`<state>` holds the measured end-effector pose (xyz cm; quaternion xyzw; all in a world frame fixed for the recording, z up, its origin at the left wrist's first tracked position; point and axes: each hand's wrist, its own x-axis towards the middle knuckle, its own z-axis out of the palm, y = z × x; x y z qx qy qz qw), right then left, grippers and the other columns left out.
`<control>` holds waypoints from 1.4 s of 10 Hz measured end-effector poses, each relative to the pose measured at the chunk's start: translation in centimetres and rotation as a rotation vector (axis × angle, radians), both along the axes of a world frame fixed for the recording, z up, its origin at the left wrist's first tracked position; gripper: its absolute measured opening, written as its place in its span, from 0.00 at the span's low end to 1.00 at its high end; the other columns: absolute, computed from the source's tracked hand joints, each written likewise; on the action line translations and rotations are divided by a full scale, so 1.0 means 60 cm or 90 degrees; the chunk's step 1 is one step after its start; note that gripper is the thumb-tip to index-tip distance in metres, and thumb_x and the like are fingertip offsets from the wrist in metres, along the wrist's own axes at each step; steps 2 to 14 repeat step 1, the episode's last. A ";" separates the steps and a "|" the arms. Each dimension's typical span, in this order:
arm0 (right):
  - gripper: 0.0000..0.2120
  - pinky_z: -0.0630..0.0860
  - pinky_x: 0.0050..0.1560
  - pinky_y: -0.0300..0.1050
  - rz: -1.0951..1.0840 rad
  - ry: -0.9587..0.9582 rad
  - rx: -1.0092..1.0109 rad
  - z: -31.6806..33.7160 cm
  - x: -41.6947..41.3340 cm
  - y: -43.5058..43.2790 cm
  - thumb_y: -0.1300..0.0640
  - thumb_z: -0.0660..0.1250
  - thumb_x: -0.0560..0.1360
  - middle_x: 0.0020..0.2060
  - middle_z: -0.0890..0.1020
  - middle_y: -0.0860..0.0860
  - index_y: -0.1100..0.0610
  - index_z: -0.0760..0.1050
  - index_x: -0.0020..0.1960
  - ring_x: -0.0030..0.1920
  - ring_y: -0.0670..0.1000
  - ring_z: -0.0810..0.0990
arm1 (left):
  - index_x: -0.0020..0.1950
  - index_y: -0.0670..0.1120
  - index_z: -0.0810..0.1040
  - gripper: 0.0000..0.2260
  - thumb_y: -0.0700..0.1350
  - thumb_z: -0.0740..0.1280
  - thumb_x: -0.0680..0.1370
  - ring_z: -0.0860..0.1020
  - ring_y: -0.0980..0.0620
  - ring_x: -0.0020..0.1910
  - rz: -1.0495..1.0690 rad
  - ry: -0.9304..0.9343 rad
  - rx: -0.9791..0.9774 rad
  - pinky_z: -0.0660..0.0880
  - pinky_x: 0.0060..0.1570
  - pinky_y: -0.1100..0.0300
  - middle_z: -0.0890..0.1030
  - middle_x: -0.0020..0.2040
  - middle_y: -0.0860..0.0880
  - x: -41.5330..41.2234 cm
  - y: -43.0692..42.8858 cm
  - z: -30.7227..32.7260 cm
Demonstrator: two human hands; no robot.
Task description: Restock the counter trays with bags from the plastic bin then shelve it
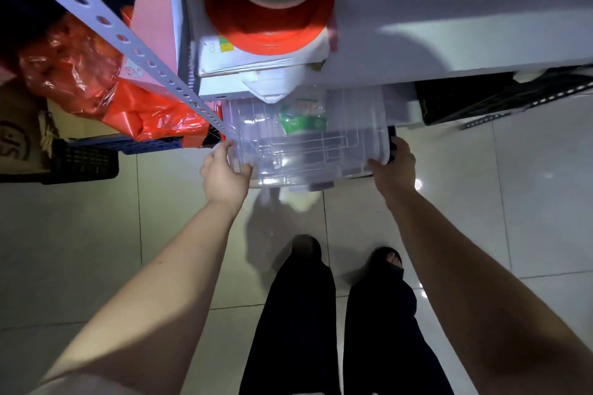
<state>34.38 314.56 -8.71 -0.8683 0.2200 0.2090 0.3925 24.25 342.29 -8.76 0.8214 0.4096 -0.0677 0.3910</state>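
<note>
plastic bin (308,144) — frame centre, far half under the white shelf (449,26) | long axis left-to-right | grip: left hand (224,171) and right hand (396,165) each curled round one end (equally near) | likely slide — straight toward frame top

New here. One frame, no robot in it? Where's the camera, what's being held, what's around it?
There is no robot: a person works with bare hands. The single picture comes from a wide-angle camera worn on the head, looking down, so you see both forearms, dark trousers and feet on the tiled floor.

The left hand and right hand each grip one end of a clear plastic bin with a lid. The bin sits partly under a white shelf. A green-and-white packet shows through the lid.

On the shelf stands a red spool. To the left, behind a perforated metal post, lie red plastic bags.
</note>
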 end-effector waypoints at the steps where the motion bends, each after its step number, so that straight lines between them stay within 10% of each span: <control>1: 0.23 0.73 0.62 0.51 0.199 -0.137 -0.035 0.084 0.008 -0.009 0.60 0.71 0.71 0.61 0.76 0.55 0.53 0.71 0.65 0.60 0.55 0.75 | 0.65 0.52 0.73 0.22 0.46 0.71 0.72 0.71 0.43 0.61 -0.253 -0.095 0.099 0.67 0.62 0.53 0.76 0.60 0.45 0.046 -0.047 0.079; 14: 0.23 0.73 0.62 0.51 0.199 -0.137 -0.035 0.084 0.008 -0.009 0.60 0.71 0.71 0.61 0.76 0.55 0.53 0.71 0.65 0.60 0.55 0.75 | 0.65 0.52 0.73 0.22 0.46 0.71 0.72 0.71 0.43 0.61 -0.253 -0.095 0.099 0.67 0.62 0.53 0.76 0.60 0.45 0.046 -0.047 0.079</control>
